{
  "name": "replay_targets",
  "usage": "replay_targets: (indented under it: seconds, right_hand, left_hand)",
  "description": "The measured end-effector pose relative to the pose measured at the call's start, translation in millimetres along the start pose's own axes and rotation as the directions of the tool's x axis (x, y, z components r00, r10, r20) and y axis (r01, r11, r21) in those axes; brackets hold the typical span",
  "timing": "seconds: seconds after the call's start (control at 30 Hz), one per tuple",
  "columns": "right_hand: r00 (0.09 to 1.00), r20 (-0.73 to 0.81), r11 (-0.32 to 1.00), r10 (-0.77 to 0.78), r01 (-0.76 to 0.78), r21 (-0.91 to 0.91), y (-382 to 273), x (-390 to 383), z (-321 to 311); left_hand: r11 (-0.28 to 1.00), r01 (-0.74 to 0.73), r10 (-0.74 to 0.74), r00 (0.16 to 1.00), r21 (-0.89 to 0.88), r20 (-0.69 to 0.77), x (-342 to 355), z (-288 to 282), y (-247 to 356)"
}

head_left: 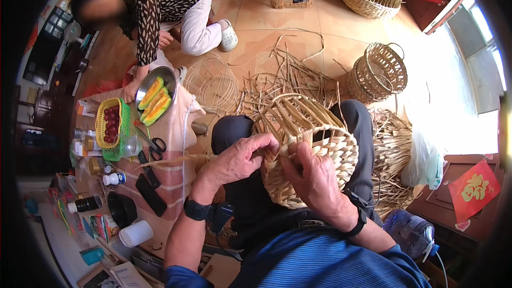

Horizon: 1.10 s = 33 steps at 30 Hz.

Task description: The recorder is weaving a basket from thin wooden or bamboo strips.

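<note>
A partly woven pale straw basket (341,152) rests tilted on my lap, with open slats at its top and plaited rows around its body. My left hand (245,157) is at the basket's left side, index finger bent and pressed onto a strip. My right hand (314,184) grips the weave near the middle, thumb and fingers closed on it; some fingertips are hidden. A loose flat strip (178,160) trails leftward from behind my left hand toward the cloth-covered table (178,186).
Another person (149,5) bends at upper left, one hand by a steel bowl (168,80) of cut melon. The table holds fruit baskets, scissors (157,149), phones and jars. Loose strips (288,69), a wire frame and finished baskets (378,69) lie ahead. A water bottle (405,232) stands right.
</note>
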State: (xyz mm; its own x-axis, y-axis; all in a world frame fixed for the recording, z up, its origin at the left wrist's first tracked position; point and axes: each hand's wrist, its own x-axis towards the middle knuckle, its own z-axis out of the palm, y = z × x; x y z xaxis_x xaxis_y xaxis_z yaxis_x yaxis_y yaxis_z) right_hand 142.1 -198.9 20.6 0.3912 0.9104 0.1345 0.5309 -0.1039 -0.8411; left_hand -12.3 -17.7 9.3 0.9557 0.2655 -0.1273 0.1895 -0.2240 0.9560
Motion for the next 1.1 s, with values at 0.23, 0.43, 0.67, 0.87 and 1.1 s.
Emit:
replay_targets:
  seconds: [0.23, 0.43, 0.67, 0.87, 1.1]
  right_hand:
    - [0.999, -0.005, 0.997, -0.053, 0.053, -0.047, 3, 0, 3]
    - [0.999, -0.019, 0.999, -0.039, 0.038, -0.037, 3, 0, 4]
    - [0.999, -0.028, 0.999, -0.040, 0.040, -0.030, 4, -1, 4]
    - [0.999, -0.037, 0.999, -0.038, 0.039, 0.001, 3, -1, 2]
    - [1.000, -0.007, 1.000, 0.013, -0.013, 0.008, 3, -3, 3]
  left_hand:
    - [0.959, -0.156, 0.139, 0.986, 0.235, 0.090, 6, -10, -7]
    - [0.915, -0.205, 0.196, 0.979, 0.347, 0.063, 5, -8, 2]
    - [0.883, -0.276, 0.272, 0.960, 0.380, 0.065, 9, -7, -5]
    - [0.846, -0.236, 0.402, 0.871, 0.478, -0.282, 1, 28, -10]
    - [0.999, 0.010, -0.003, 0.985, 0.042, -0.172, 3, 11, 8]
